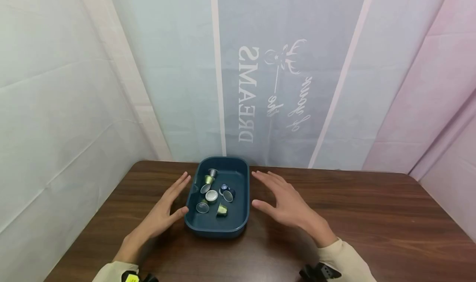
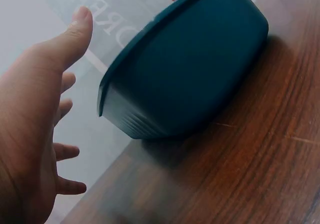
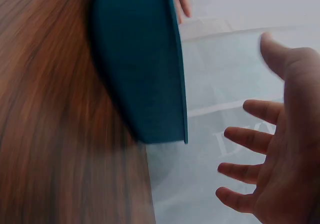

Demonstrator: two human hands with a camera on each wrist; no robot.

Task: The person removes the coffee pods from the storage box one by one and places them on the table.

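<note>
Where the head view looks down, a blue bin [image 1: 238, 207] sits on the desk [image 1: 353, 216], its long axis running roughly from 12 to 6 o'clock, with small capsules [image 1: 211, 196] scattered inside. The left hand [image 1: 161, 214] is spread wide and holds nothing; from it the bin lies between 2 and 3 o'clock. The right hand [image 1: 286, 201], equally wide, is bare too and has the bin at about 9 o'clock. So each faces one long side, and the left looks slightly nearer, its thumb tip seeming right beside the rim.

From the left wrist, the bin's outer wall shows between 2 and 3 o'clock of the hand, with a gap between thumb and rim; other fingertips peek past the rim at 12 o'clock.

From the right wrist, the somewhat blurred bin lies at 10 o'clock of the splayed fingers, clearly apart from them.
</note>
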